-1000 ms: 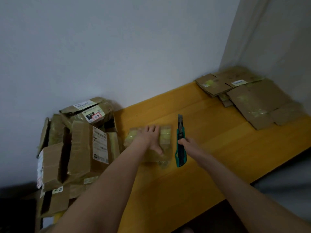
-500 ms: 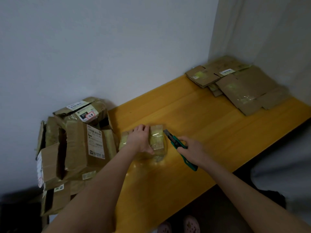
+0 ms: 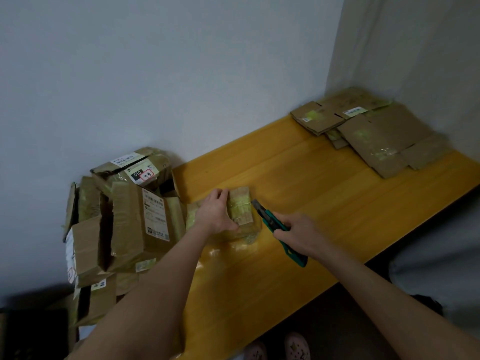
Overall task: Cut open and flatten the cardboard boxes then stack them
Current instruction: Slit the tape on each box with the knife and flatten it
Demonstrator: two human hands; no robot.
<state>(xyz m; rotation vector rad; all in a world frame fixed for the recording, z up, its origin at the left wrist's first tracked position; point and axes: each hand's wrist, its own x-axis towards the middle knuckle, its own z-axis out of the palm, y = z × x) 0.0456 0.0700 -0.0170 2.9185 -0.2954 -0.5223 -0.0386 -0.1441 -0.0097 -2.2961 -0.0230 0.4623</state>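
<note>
A small taped cardboard box (image 3: 241,210) lies on the yellow wooden table (image 3: 311,203), near its left end. My left hand (image 3: 215,213) is clamped over the box's top and left side, holding it down. My right hand (image 3: 298,233) grips a green utility knife (image 3: 275,227). The knife's blade tip touches the box's right edge. At the table's far right corner sits a stack of flattened boxes (image 3: 374,131).
A heap of several unflattened taped boxes (image 3: 122,224) with shipping labels is piled at the table's left end against the wall. The walls meet in a corner behind the flat stack. The table's front edge runs diagonally, with my feet (image 3: 278,346) in slippers below it.
My right hand picked the knife up off the table and swung its blade left against the box's right edge. My left hand stayed on the box. The camera tilted downward.
</note>
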